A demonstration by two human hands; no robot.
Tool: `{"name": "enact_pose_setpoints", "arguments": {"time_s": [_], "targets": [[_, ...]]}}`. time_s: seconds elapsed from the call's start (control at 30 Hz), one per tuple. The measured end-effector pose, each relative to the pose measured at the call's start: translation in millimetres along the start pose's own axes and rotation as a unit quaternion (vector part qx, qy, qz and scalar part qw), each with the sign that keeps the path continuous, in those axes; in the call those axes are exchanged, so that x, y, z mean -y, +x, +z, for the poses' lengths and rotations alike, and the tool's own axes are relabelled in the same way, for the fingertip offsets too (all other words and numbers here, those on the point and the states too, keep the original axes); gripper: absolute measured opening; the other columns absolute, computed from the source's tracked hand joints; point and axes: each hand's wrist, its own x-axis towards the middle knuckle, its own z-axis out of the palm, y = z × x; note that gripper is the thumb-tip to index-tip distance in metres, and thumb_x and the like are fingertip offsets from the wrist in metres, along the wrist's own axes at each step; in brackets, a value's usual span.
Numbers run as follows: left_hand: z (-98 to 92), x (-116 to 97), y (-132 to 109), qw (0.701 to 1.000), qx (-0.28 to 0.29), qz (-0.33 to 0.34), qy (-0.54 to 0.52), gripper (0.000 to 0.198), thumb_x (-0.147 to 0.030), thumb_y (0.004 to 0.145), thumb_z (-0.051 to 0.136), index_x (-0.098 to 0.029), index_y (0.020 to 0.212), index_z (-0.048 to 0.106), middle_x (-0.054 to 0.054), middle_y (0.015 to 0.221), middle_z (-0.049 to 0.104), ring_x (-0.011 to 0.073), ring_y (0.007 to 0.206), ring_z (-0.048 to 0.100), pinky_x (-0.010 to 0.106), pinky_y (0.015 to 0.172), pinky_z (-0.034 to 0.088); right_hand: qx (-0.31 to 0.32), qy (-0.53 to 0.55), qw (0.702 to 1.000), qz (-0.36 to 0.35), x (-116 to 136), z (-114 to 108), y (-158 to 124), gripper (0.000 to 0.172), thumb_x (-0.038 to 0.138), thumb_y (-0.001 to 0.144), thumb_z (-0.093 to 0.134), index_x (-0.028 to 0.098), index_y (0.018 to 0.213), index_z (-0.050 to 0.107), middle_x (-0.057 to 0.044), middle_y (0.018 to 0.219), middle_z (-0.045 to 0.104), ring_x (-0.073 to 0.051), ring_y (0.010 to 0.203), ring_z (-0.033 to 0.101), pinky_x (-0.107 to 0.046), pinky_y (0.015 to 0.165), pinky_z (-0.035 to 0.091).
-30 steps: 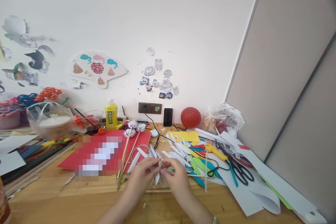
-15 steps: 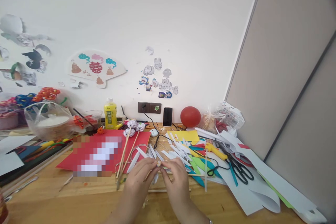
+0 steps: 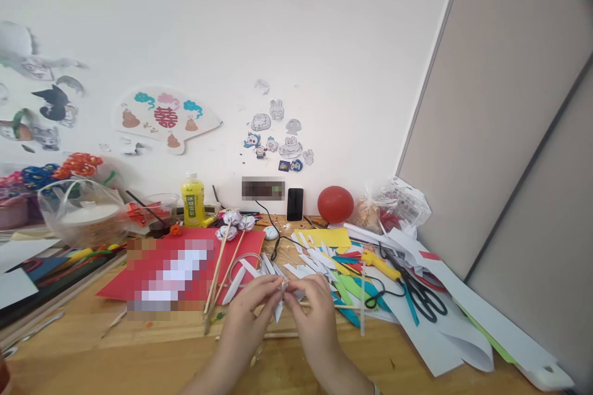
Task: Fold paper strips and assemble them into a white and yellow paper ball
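My left hand (image 3: 250,305) and my right hand (image 3: 314,307) meet over the near middle of the table, fingertips almost touching. Between them they pinch a small white paper piece (image 3: 283,287), mostly covered by the fingers, so its exact shape is hard to make out. A pointed white paper end (image 3: 278,311) shows just under the fingertips. Left of the hands, white paper flowers (image 3: 231,218) on wooden sticks (image 3: 214,274) lie across a red sheet (image 3: 192,241). Cut white paper strips (image 3: 317,259) are scattered beyond my right hand.
To the right lie a yellow glue gun (image 3: 380,264), black scissors (image 3: 426,296) and large white paper (image 3: 430,345). At the back stand a yellow drink bottle (image 3: 193,200), a phone (image 3: 295,204) and a red balloon (image 3: 335,204). A plastic bag (image 3: 83,216) sits at left.
The fingertips have shifted on the small paper piece, and a pointed white end now shows more plainly below them. The view has moved slightly.
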Motion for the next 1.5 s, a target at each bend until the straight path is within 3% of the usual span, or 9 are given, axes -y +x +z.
{"name": "enact_pose_setpoints", "arguments": {"time_s": [0.13,0.27,0.43,0.6,0.8,1.0,1.2,1.37,1.5], "targets": [[2.2,0.6,-0.7,0.999,-0.031,-0.018,-0.014,0.013,-0.023,0.071,0.059,-0.021,0.078,0.069,0.006,0.083,0.068,0.0203,0.079,0.063,0.028,0.071,0.052,0.011,0.026,0.999,0.037,-1.7,2.7,-1.1,0.012,0.009,0.072,0.058,0.02,0.074,0.056,-0.001,0.074,0.059,-0.018,0.075,0.052,-0.03,0.068,0.041],[2.5,0.1,-3.1,0.998,-0.047,-0.022,-0.025,0.011,-0.022,0.071,0.06,-0.022,0.079,0.067,0.005,0.084,0.067,0.0196,0.08,0.062,0.028,0.075,0.05,0.022,0.07,0.994,0.075,-1.5,4.2,-1.8,0.016,0.009,0.072,0.058,0.021,0.082,0.056,-0.001,0.08,0.059,-0.018,0.079,0.054,-0.03,0.071,0.043],[0.9,-1.0,-2.4,0.997,-0.034,-0.044,-0.055,0.008,-0.022,0.071,0.059,-0.021,0.078,0.062,0.005,0.085,0.064,0.0191,0.081,0.06,0.025,0.067,0.052,0.013,0.068,0.996,0.056,2.2,2.7,-1.9,0.01,0.013,0.076,0.055,0.021,0.081,0.057,-0.002,0.08,0.058,-0.019,0.08,0.053,-0.03,0.071,0.042],[-1.4,-1.7,0.8,0.999,-0.026,-0.02,-0.043,0.003,-0.023,0.072,0.058,-0.021,0.074,0.057,0.004,0.082,0.06,0.0185,0.08,0.058,0.026,0.065,0.05,0.021,0.093,0.994,0.046,1.6,0.7,0.5,0.011,0.011,0.074,0.056,0.021,0.08,0.055,-0.001,0.079,0.057,-0.018,0.079,0.052,-0.029,0.071,0.042],[-8.6,-3.5,6.5,0.998,0.065,-0.018,0.005,0.007,-0.024,0.075,0.054,-0.02,0.07,0.051,0.0,0.072,0.056,0.015,0.069,0.054,0.023,0.061,0.044,0.114,0.13,0.984,0.051,-1.7,-12.8,13.2,0.015,0.009,0.069,0.058,0.02,0.078,0.055,-0.001,0.081,0.056,-0.017,0.081,0.051,-0.027,0.072,0.04],[-8.3,-2.1,9.1,0.985,0.15,-0.078,-0.042,0.005,-0.024,0.075,0.052,-0.019,0.072,0.052,-0.001,0.073,0.054,0.014,0.069,0.051,0.02,0.057,0.04,0.211,0.121,0.961,0.133,-10.9,-19.5,20.3,0.014,0.011,0.064,0.06,0.019,0.074,0.056,0.001,0.079,0.055,-0.016,0.079,0.052,-0.026,0.072,0.04],[-2.9,7.4,12.0,0.971,0.181,-0.126,-0.089,0.006,-0.017,0.067,0.056,-0.018,0.065,0.05,-0.004,0.063,0.048,0.0125,0.063,0.047,0.02,0.056,0.037,0.28,0.175,0.924,0.194,-20.5,-14.9,17.8,0.012,0.013,0.062,0.061,0.017,0.07,0.054,0.003,0.068,0.054,-0.013,0.067,0.052,-0.024,0.063,0.041],[0.4,22.6,11.3,0.958,0.207,-0.151,-0.125,0.007,-0.02,0.066,0.055,-0.017,0.067,0.049,-0.005,0.061,0.046,0.012,0.059,0.046,0.021,0.054,0.037,0.293,0.25,0.89,0.246,-30.6,-7.0,12.6,0.012,0.013,0.06,0.061,0.016,0.07,0.054,0.004,0.063,0.052,-0.011,0.061,0.05,-0.021,0.058,0.04],[1.2,21.7,9.5,0.957,0.226,-0.168,-0.064,0.004,-0.016,0.063,0.052,-0.017,0.063,0.049,-0.003,0.063,0.052,0.0147,0.062,0.05,0.022,0.055,0.038,0.31,0.223,0.883,0.273,-34.8,-3.3,9.7,0.013,0.011,0.056,0.061,0.016,0.066,0.054,0.006,0.058,0.05,-0.008,0.054,0.046,-0.018,0.05,0.036]]}}
